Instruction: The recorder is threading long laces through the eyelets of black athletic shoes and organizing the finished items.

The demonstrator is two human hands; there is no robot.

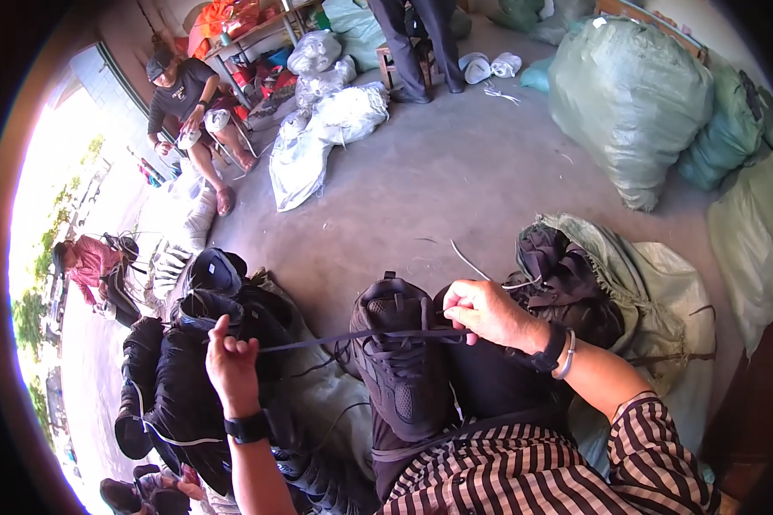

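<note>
A bulging pale-green sack (631, 107) is standing beyond, at upper right. Bundled black shoes (176, 369) are lying at left. A single dark shoe (404, 378) is resting on the person's lap (507, 386), toe toward the body. The left hand (232, 373), index finger pointing up, and the right hand (496, 315), fingers curling together, are pinching a thin dark lace (335, 339) taut across the shoe.

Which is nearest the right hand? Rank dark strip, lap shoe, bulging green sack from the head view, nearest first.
1. Dark strip: at the right hand.
2. Lap shoe: left of that hand.
3. Bulging green sack: upper right.
</note>
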